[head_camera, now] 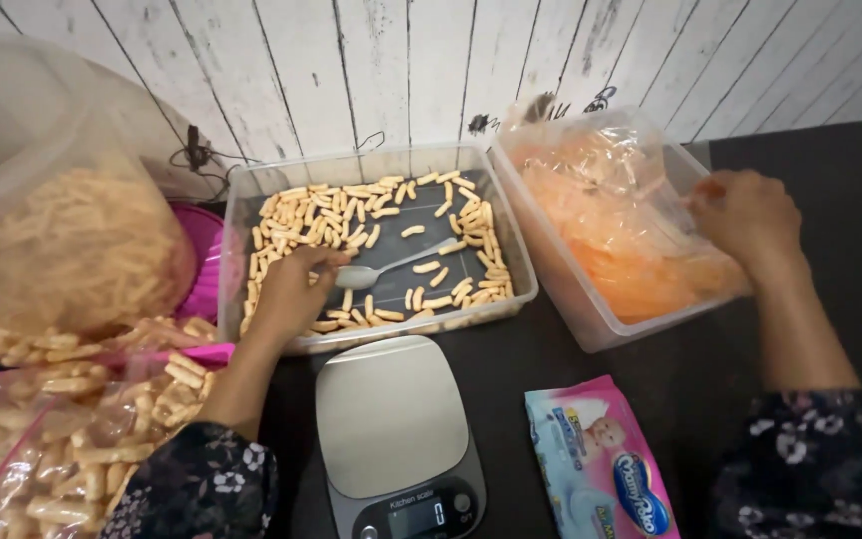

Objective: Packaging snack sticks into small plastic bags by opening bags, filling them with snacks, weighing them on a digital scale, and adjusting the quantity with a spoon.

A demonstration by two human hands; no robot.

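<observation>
Two clear plastic tubs stand side by side, one centre [376, 165] and one right [591, 309]. One spoon [391, 268] lies in the centre tub. One kitchen scale [391, 429] sits near, one wipes pack [601, 464] to its right. Two hands [291, 294] [745, 220] show.
</observation>
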